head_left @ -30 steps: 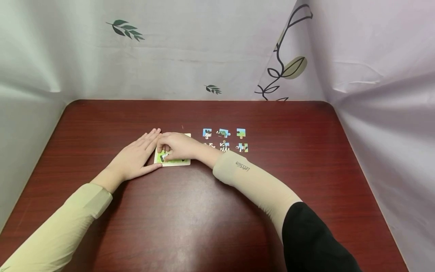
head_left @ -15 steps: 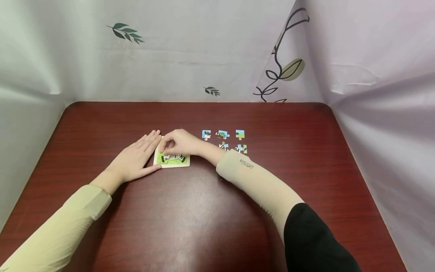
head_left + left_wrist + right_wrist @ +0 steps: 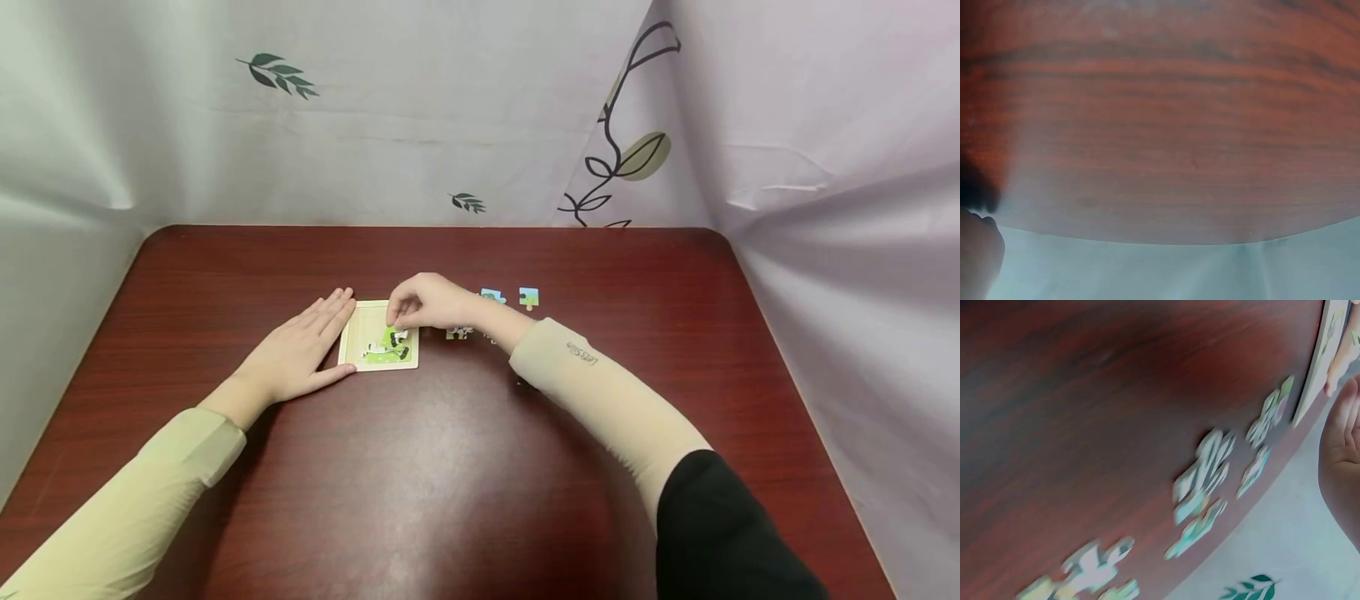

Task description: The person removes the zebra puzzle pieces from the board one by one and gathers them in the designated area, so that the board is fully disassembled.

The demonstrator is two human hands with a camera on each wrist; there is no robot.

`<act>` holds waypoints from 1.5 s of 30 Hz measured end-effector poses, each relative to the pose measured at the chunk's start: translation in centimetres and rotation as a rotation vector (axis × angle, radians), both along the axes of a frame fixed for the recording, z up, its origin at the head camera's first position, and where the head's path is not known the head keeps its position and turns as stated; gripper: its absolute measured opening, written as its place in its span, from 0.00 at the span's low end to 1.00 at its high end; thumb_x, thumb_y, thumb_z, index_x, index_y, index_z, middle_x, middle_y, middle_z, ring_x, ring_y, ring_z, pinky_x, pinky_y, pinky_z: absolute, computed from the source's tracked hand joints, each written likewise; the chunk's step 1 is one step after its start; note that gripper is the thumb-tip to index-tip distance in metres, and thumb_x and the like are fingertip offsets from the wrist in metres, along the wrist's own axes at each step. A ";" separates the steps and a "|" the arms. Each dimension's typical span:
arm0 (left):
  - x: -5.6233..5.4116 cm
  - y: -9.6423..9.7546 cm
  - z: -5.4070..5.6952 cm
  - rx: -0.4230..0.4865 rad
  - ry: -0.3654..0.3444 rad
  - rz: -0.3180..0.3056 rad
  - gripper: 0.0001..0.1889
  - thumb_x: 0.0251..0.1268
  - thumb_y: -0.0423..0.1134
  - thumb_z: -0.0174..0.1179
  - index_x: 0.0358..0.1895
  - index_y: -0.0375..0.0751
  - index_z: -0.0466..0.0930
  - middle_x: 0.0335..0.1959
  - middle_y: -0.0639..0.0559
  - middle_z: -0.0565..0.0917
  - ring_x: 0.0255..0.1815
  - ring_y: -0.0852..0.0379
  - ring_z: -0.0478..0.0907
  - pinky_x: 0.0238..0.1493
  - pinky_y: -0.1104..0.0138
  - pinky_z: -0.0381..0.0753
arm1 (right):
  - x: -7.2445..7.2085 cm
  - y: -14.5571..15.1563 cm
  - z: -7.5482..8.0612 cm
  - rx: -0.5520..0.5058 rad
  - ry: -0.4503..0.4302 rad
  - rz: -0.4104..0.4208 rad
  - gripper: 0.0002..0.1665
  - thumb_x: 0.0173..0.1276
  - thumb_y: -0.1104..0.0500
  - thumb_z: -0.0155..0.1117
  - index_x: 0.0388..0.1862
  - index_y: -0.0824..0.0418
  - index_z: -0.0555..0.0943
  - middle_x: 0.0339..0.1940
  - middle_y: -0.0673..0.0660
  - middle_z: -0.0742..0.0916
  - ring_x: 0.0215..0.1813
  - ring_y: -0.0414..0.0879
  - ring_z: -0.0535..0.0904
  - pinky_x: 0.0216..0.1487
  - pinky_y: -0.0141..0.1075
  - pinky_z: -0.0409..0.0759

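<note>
A square wooden puzzle tray lies left of the table's middle, with a green section of zebra picture in its lower part. My left hand lies with straight fingers along the tray's left side, its thumb at the lower left corner. Over the tray's right half, my right hand pinches a green, black and white puzzle piece between thumb and fingertips. The left wrist view catches only a bit of skin at its lower left corner.
Loose puzzle pieces lie right of the tray, among them a blue-and-green piece and a zebra-striped piece; the right forearm partly covers them in the head view. A pale patterned curtain surrounds the dark red table.
My right hand has moved from the tray's left side to its right half with the puzzle piece, uncovering bare wood at the tray's left. The left hand has stayed put.
</note>
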State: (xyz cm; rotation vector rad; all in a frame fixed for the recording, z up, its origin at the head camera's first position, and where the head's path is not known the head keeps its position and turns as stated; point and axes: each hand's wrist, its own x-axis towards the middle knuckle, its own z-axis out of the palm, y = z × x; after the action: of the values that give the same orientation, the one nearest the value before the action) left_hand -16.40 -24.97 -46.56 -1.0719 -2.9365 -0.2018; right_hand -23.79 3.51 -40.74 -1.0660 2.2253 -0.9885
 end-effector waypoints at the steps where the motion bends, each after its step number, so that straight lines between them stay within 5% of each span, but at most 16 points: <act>1: 0.0 0.0 0.0 0.003 0.000 -0.004 0.52 0.73 0.61 0.62 0.85 0.29 0.49 0.88 0.34 0.52 0.89 0.38 0.51 0.91 0.66 0.34 | 0.0 0.3 0.0 0.008 -0.004 -0.004 0.03 0.73 0.64 0.71 0.42 0.61 0.90 0.41 0.55 0.92 0.42 0.40 0.87 0.46 0.25 0.83; 18: 0.0 0.1 0.0 -0.006 -0.001 0.004 0.52 0.72 0.60 0.63 0.85 0.29 0.49 0.88 0.34 0.52 0.89 0.38 0.50 0.90 0.67 0.33 | 1.0 4.3 0.7 0.132 0.003 0.037 0.04 0.72 0.66 0.70 0.41 0.62 0.90 0.38 0.55 0.93 0.38 0.38 0.86 0.43 0.25 0.82; 25: -0.1 0.0 0.0 0.005 0.005 -0.017 0.51 0.74 0.60 0.62 0.85 0.29 0.50 0.87 0.33 0.52 0.89 0.37 0.51 0.92 0.58 0.44 | 1.6 5.9 0.4 0.134 -0.038 0.056 0.06 0.72 0.67 0.68 0.41 0.61 0.90 0.38 0.54 0.92 0.39 0.40 0.85 0.45 0.27 0.83; 38: -0.1 -0.2 -0.1 0.013 0.024 -0.025 0.51 0.73 0.60 0.62 0.84 0.28 0.51 0.87 0.32 0.54 0.88 0.37 0.53 0.92 0.60 0.43 | 2.1 7.1 -0.4 0.152 0.000 0.035 0.07 0.71 0.67 0.68 0.39 0.59 0.91 0.36 0.53 0.92 0.37 0.38 0.85 0.45 0.27 0.84; 45: 0.0 -0.1 0.1 0.014 0.019 -0.025 0.50 0.73 0.58 0.63 0.84 0.28 0.51 0.87 0.32 0.54 0.88 0.36 0.53 0.92 0.59 0.45 | 2.5 7.0 -0.7 0.177 0.099 0.009 0.08 0.70 0.66 0.68 0.37 0.55 0.91 0.37 0.51 0.90 0.37 0.38 0.85 0.44 0.27 0.84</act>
State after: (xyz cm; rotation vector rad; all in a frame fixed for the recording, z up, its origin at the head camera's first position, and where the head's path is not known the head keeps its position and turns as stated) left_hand -16.39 -25.05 -46.42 -1.1021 -2.9018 -0.2102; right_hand -21.32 10.54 -41.47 -1.0645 2.3357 -0.7330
